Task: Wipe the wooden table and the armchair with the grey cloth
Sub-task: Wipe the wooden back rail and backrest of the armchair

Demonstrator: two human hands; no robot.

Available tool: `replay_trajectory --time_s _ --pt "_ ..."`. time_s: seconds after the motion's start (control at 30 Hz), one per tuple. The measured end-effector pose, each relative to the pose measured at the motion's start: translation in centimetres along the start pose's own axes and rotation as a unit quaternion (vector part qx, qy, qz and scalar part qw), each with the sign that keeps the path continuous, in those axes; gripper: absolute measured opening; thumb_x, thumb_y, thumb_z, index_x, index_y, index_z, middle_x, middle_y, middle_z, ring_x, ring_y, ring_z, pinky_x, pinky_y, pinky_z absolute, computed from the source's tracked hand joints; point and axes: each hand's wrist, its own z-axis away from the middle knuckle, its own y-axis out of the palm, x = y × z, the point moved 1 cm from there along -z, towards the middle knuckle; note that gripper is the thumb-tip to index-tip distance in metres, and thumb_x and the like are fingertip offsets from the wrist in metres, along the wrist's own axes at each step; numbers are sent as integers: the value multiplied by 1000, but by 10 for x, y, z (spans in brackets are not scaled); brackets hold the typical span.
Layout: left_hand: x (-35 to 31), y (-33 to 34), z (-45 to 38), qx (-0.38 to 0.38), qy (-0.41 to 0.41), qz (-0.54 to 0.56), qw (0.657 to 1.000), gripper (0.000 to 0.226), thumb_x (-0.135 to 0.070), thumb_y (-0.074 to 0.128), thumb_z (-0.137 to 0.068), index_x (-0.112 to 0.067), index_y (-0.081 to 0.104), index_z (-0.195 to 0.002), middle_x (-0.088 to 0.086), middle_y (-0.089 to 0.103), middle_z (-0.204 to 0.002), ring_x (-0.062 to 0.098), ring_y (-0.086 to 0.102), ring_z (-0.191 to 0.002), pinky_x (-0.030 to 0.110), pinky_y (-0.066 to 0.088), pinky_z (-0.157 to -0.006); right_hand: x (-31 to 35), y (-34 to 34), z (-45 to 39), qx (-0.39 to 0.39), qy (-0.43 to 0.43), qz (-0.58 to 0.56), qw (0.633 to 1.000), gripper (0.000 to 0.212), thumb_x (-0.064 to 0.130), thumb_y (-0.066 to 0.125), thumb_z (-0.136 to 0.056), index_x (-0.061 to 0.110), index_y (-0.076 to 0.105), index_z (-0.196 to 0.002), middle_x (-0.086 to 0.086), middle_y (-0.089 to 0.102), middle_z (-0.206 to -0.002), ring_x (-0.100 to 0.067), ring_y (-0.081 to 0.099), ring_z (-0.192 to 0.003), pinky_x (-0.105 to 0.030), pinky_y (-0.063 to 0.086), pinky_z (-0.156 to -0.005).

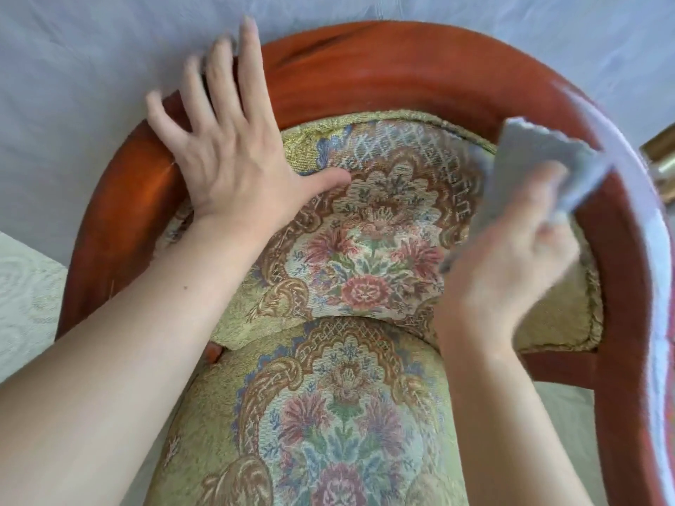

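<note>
Pale lilac-grey curtain fabric (109, 49) fills the top of view, softly creased, evenly lit by diffuse daylight. Cream textured carpet (25, 297) with a raised swirl pattern at left edge. Plain pale floor (562, 407) at lower right. Brass-coloured object (659, 158) at right edge, blurred, unidentifiable.

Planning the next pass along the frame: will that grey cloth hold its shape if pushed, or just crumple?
Probably floppy: the grey cloth bunches where the right hand grips it. Likely light, since a loose flap stands up above the fingers. On the polished wooden frame it should slide easily, though motion blur hides detail.
</note>
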Motion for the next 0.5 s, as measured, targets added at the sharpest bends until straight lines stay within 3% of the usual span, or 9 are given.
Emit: replay_trajectory --time_s 0.03,0.07,0.1,0.13,0.23,0.33,0.4,0.43,0.5 --pt "0 1 0 -2 1 -9 1000 143 -100 50 -53 -12 12 -159 13 33 -158 37 35 -142 65 27 -108 -8 11 -1 16 -31 56 998 40 37 38 -102 21 67 -80 2 60 -62 -15 56 -60 -39 45 -57" --pt "1 2 1 -3 1 -16 1000 143 -99 51 -52 -12 13 -159 14 35 -157 38 37 -140 65 27 -107 -18 23 3 48 -45 113 991 37 34 38 -104 15 70 -97 -8 72 -87 -15 66 -86 -39 52 -77" --pt "2 3 2 -6 0 -21 1000 142 -98 52 -52 -12 14 -159 14 36 -155 38 38 -138 65 28 -107 -26 35 9 85 -63 168 980 36 30 39 -104 11 65 -121 -17 68 -120 -19 58 -121 -39 46 -103" --pt "2 5 2 -10 -2 -25 1000 140 -97 54 -54 -12 15 -159 14 37 -154 38 39 -137 65 28 -106 -32 47 17 124 -102 201 966 39 25 41 -104 7 54 -136 -20 54 -141 -23 41 -138 -42 33 -116" --pt "0 10 2 -45 -11 -28 999 115 -86 48 -76 -11 19 -159 13 40 -152 37 41 -136 64 28 -107 -37 78 45 229 -201 207 930 40 18 44 -102 3 51 -139 -20 46 -147 -31 33 -144 -43 18 -122" --pt "-1 11 2 -44 -17 -19 999 112 -88 41 -79 -11 20 -159 12 41 -152 37 41 -136 63 28 -107 -33 73 45 238 -156 138 949 31 26 45 -101 17 68 -119 -14 64 -127 -22 46 -129 -36 35 -107" --pt "0 9 3 -34 -10 -18 999 126 -95 45 -69 -11 19 -158 13 40 -151 38 41 -136 64 29 -106 -25 53 37 268 -44 61 960 33 38 44 -100 28 67 -79 -6 63 -81 -19 59 -82 -37 44 -69" --pt "1 8 3 -29 -5 -18 999 131 -96 49 -64 -11 17 -158 14 40 -151 38 41 -135 64 29 -106 -21 40 31 251 25 9 968 42 41 44 -99 24 62 -66 -1 57 -66 -18 52 -65 -36 40 -56" --pt "3 8 4 -23 0 -16 1000 137 -97 52 -57 -11 16 -158 14 39 -151 38 41 -135 64 30 -105 -11 16 18 158 144 -101 972 49 45 45 -97 19 70 -64 5 64 -62 -17 60 -59 -37 47 -51"
